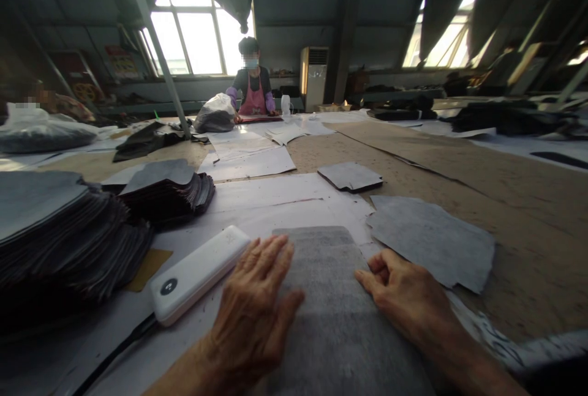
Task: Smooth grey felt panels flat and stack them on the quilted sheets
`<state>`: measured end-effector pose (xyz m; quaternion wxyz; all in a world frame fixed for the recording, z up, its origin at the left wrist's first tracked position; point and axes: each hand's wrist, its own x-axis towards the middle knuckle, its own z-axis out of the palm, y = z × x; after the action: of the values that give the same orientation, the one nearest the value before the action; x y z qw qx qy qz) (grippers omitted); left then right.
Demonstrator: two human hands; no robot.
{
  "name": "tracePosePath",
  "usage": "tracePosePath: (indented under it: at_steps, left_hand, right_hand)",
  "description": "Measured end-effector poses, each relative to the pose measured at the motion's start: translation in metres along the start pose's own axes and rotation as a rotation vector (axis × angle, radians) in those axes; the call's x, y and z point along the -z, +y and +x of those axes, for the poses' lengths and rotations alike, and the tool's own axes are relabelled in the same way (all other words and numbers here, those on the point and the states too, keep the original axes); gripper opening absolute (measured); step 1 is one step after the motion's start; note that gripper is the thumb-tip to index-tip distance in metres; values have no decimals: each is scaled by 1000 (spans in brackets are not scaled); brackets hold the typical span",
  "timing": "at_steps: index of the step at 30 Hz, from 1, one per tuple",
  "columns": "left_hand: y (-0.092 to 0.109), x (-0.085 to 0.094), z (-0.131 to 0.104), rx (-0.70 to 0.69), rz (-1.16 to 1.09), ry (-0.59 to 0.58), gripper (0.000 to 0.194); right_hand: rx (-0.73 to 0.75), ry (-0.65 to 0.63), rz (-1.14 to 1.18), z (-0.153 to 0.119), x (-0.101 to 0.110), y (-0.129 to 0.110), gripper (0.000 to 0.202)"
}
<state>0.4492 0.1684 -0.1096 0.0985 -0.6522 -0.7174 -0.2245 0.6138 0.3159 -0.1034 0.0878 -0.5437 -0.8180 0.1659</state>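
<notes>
The broad work table (528, 218) carries pieces in several places, so the sorting or stacking looks well under way, though which piles are finished and which are waiting cannot be told. The tall stack (92, 231) at the left holds many layers, its edges uneven. The grey sheet (331, 335) lies flat directly in front of the person, between the two hands and running out of view at the bottom; judging by its place, this is the piece in hand and not yet dealt with. An irregular grey piece (432, 237) lies loose to its right, apparently also left over. The lower stack (169, 191) sits behind the tall one. The left hand (255, 292) is flat and loosely spread at the sheet's left edge, grasping nothing; the right hand (404, 289) has curled fingers at the right edge, and whether it pinches the sheet cannot be told. A white device (202, 276) lies beside the left hand, and a small pile (350, 175) stands beyond the sheet, only a few layers thick
</notes>
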Motion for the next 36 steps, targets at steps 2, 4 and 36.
tracePosePath:
  at_steps: [2,4,36]
  left_hand:
    - [3,-2,-3,-103,-74,-218,67]
    - [4,-5,-3,-102,-139,-356,78]
    - [8,2,0,-22,-216,-482,78]
  right_hand:
    - [27,68,-53,-2,-1,0,14]
    - [104,204,-131,-5,-1,0,18]
    - [251,-229,281,50,20,-19,20]
